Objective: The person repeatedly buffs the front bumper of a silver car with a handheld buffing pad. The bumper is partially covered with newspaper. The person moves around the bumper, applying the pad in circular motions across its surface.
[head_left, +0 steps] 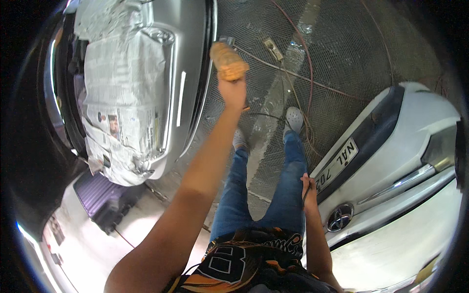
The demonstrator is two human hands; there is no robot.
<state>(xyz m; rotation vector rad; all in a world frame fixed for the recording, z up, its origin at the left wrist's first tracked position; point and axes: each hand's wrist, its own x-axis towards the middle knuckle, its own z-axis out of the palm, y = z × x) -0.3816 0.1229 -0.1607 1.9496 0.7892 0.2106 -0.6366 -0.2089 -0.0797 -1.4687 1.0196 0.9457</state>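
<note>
My left hand (pixel 232 93) is closed on a blurred tan-orange tool (pixel 228 62), raised beside the lower edge of a silver car panel (pixel 174 97) on the left. Sheets of newspaper (pixel 122 88) cover part of that car. My right hand (pixel 308 188) hangs by my right thigh, fingers closed on a thin dark cord (pixel 305 198), close to the white car (pixel 400 166) on the right, which has a number plate and a dark lower trim.
The textured floor (pixel 259 88) carries red and grey hoses (pixel 310 73), a small pale device on a cord (pixel 273 49) and my two shoes (pixel 293 119). A purple ridged case (pixel 110 198) stands at lower left.
</note>
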